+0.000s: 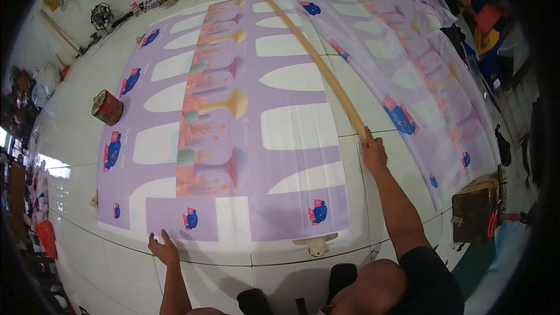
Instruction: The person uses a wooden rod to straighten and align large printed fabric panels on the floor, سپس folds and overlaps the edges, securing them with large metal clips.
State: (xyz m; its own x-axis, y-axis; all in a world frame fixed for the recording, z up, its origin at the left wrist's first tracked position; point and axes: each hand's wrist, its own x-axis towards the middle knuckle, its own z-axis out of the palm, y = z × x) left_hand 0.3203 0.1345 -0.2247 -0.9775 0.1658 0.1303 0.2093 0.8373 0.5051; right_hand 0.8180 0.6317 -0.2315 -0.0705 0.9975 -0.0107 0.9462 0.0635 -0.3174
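Note:
A long wooden stick (326, 73) slants over the right part of a printed lilac fabric sheet (233, 219) on the floor. My right hand (374, 150) is closed round its near end, and its far end lies by the sheet's far edge. My left hand (164, 249) rests at the near left edge of the sheet, fingers apart, beside a lilac panel with a blue cartoon figure. A large metal clip (316, 245) grips the sheet's near edge toward the right. A rusty red tin can (107, 108) stands at its left edge.
A second printed fabric (402, 81) lies rumpled on the tiles to the right. A worn brown box (475, 210) stands at the near right. Along the far left wall is a small fan (102, 17). A red bag (46, 239) lies far left.

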